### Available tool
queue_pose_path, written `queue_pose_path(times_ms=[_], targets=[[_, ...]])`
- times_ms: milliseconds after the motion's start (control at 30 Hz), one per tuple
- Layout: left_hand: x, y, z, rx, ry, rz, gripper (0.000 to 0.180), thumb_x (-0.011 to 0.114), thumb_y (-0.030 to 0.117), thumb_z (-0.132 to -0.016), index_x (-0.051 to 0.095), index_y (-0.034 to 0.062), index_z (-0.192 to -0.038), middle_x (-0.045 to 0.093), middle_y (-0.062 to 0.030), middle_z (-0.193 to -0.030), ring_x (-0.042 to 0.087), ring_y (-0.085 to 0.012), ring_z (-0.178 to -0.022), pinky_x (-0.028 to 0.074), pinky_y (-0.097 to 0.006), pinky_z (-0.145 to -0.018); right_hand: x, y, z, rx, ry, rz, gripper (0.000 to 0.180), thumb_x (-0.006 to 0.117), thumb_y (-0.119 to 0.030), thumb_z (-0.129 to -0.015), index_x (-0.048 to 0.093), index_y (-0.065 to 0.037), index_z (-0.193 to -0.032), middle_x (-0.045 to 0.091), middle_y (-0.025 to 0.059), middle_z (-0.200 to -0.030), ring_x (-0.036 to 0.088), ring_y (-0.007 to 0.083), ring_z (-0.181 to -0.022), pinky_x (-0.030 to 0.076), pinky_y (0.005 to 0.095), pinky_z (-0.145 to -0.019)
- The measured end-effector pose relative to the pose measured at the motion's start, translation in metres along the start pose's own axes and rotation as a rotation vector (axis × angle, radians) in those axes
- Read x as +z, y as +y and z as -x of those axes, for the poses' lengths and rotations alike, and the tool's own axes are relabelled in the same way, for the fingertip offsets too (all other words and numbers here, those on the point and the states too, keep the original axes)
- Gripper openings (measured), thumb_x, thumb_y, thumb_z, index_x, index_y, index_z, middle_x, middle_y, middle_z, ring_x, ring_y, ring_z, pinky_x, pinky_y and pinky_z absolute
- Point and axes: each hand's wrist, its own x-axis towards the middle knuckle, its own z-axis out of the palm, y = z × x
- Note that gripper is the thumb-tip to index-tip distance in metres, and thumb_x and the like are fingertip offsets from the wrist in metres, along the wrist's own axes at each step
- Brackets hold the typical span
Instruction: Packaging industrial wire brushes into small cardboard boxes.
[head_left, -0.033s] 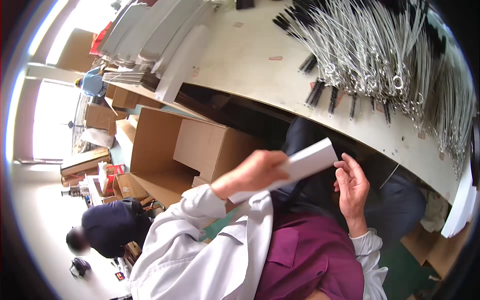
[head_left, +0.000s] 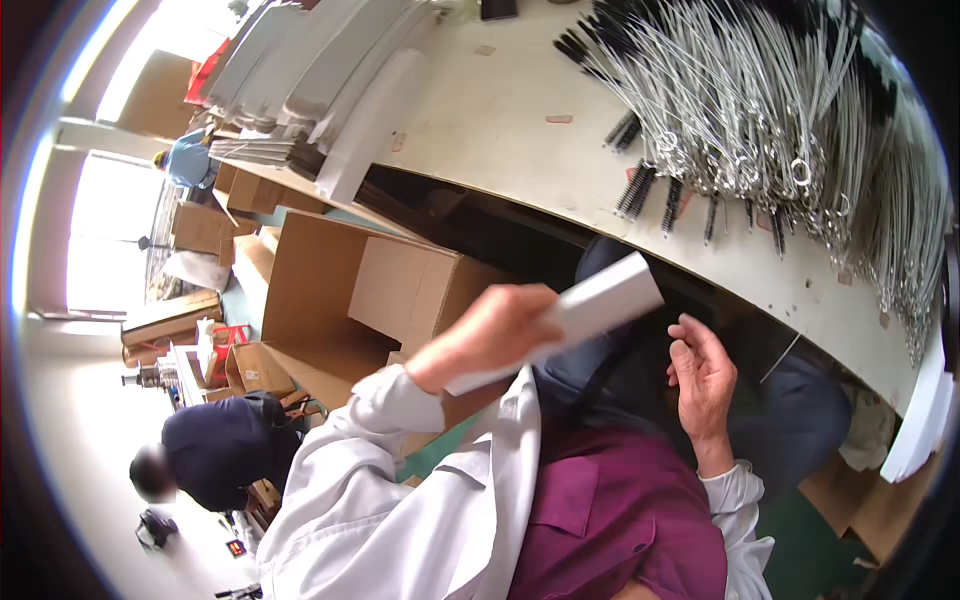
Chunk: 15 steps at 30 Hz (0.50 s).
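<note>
My left hand (head_left: 503,328) grips a long, narrow white box (head_left: 612,298) around its middle. The box slants over my lap, its far end raised to the right toward the table edge. Off to the right of that end, my right hand (head_left: 704,378) hovers with nothing in it. Its fingers are bent loosely and the thumb stands apart. A gap separates it from the box.
A white table (head_left: 480,115) runs along the far side, bearing a large pile of wire-handled brushes (head_left: 720,130) and stacked white boxes (head_left: 350,80). Left of me stands an opened cardboard carton (head_left: 310,275). A person in dark clothes (head_left: 225,450) is farther left.
My left hand has carried the white box a little left and away from me, widening the gap to my right hand. The right hand has hardly moved.
</note>
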Motion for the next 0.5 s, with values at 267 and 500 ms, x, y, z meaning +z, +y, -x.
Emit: queue_pose_path(times_ms=[267,500], targets=[[-0.147,-0.053,-0.048,-0.148,0.674,-0.644,0.019,0.070,0.015,-0.090,0.067,0.0001,-0.103,0.071,-0.0279,-0.097,0.068,-0.0475,-0.098,0.054,-0.053,-0.084,0.014,0.015,-0.003,0.140,-0.110,0.047,0.022,0.071,-0.015,-0.100,0.072,0.003,-0.112,0.072,0.0012,-0.086,0.056,0.0033,-0.062,0.047,0.0193,-0.055],[-0.237,-0.115,-0.134,-0.222,0.771,-1.024,0.014,0.066,0.012,-0.090,0.067,0.0038,-0.101,0.072,-0.0217,-0.101,0.071,-0.0408,-0.100,0.056,-0.050,-0.087,0.014,0.023,0.001,0.192,-0.103,0.127,0.021,0.073,-0.015,-0.098,0.074,0.003,-0.108,0.072,0.0022,-0.082,0.058,0.0038,-0.061,0.048,0.0203,-0.055]])
